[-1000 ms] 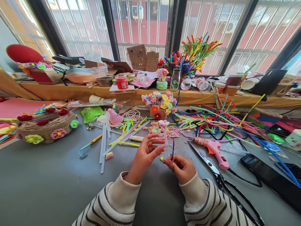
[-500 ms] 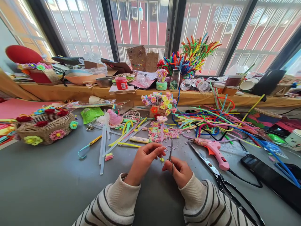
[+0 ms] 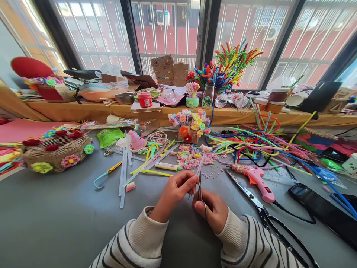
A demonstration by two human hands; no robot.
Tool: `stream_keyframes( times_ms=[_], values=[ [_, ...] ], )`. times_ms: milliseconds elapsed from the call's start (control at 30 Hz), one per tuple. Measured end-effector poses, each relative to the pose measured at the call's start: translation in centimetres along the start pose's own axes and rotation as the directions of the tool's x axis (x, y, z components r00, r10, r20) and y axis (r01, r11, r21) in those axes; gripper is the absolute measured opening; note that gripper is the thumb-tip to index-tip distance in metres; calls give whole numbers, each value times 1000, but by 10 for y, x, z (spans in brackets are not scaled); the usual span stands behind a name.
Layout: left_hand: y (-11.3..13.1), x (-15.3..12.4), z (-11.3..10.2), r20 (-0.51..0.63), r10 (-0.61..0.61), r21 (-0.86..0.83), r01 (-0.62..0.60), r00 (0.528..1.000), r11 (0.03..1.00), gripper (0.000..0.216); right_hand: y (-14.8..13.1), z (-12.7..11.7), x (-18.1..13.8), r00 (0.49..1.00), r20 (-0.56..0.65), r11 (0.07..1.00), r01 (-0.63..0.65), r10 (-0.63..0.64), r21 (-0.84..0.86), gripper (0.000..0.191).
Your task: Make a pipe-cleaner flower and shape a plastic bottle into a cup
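Between thumb and fingers, my left hand (image 3: 178, 191) pinches the thin lilac stem of a small pink fuzzy flower (image 3: 205, 149), whose head leans up to the right. My right hand (image 3: 212, 209) is closed round the handles of small metal scissors (image 3: 200, 186). Their blades point upward and lie right against the stem, just beside my left fingertips. Whether the blades are touching the stem I cannot tell. Beyond the hands lie pink and yellow fuzzy clippings (image 3: 192, 156) and a small basket of pastel flowers (image 3: 188, 134).
On the right lie a pink glue gun (image 3: 258, 180), large black-handled scissors (image 3: 253, 199) and a black phone (image 3: 318, 208). Clear glue sticks (image 3: 122, 182), a craft knife (image 3: 113, 167) and a flower-trimmed twine basket (image 3: 55, 152) are on the left. Colourful pipe cleaners (image 3: 259, 141) spread behind.
The flower has tilted over to the right. The scissors have come in close to the stem, their blades now nearer my left fingers. The view has shifted slightly.
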State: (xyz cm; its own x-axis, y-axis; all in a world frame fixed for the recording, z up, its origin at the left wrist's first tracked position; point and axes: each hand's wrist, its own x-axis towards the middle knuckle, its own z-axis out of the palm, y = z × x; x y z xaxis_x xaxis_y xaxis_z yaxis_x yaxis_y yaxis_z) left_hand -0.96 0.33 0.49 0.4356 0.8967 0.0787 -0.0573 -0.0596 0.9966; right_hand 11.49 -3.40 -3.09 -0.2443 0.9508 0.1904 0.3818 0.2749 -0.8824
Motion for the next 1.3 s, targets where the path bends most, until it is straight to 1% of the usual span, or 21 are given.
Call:
stream_keyframes(
  times_ms=[200, 300, 467, 567, 633, 733, 800, 900, 967, 1033, 1100, 1200, 1300],
  values=[
    [1, -1, 2, 59, -16, 63, 12, 998, 998, 18, -1, -1, 0, 1000, -27, 1000, 0, 1, 12, 47],
    [2, -2, 2, 64, -13, 88, 8, 998, 996, 19, 2, 0, 0, 998, -53, 1000, -15, 15, 4, 45],
    [2, -3, 3, 68, -7, 83, 2, 998, 997, 18, 13, 3, 0, 991, -133, 1000, -27, 26, -11, 41],
    [1, -3, 3, 74, 4, 66, -9, 997, 998, 18, 14, 2, 1, 989, -142, 999, -36, 34, -9, 40],
    [1, -2, 3, 79, 11, 51, -15, 997, 999, 17, 12, 1, 1, 994, -105, 999, -36, 38, 27, 40],
    [3, -3, 3, 82, 9, 39, -13, 997, 999, 17, 7, -1, 1, 999, -20, 988, -37, 41, 151, 44],
    [4, -3, 3, 90, 7, 38, -11, 996, 999, 18, 6, -1, 0, 999, 35, 969, -28, 20, 245, 48],
    [4, -3, 4, 112, 7, 40, -11, 994, 999, 20, 6, -1, 1, 996, 86, 943, -19, -11, 333, 52],
    [4, -3, 3, 117, 7, 40, -12, 993, 999, 20, 5, -1, 1, 995, 94, 930, -47, 14, 364, 52],
    [3, -3, 3, 111, 9, 41, -13, 994, 999, 19, 3, 0, 1, 994, 82, 917, -104, 78, 384, 49],
    [3, -2, 3, 100, 14, 37, -17, 995, 999, 19, -1, 2, 0, 988, 46, 902, -151, 145, 406, 46],
    [1, -1, 2, 79, 21, 15, -22, 997, 1000, 18, -4, 4, 0, 982, -13, 880, -164, 190, 445, 45],
    [-1, -1, 1, 79, 24, -1, -24, 997, 1000, 18, -3, 5, 0, 979, -16, 865, -171, 202, 471, 44]
  ],
)
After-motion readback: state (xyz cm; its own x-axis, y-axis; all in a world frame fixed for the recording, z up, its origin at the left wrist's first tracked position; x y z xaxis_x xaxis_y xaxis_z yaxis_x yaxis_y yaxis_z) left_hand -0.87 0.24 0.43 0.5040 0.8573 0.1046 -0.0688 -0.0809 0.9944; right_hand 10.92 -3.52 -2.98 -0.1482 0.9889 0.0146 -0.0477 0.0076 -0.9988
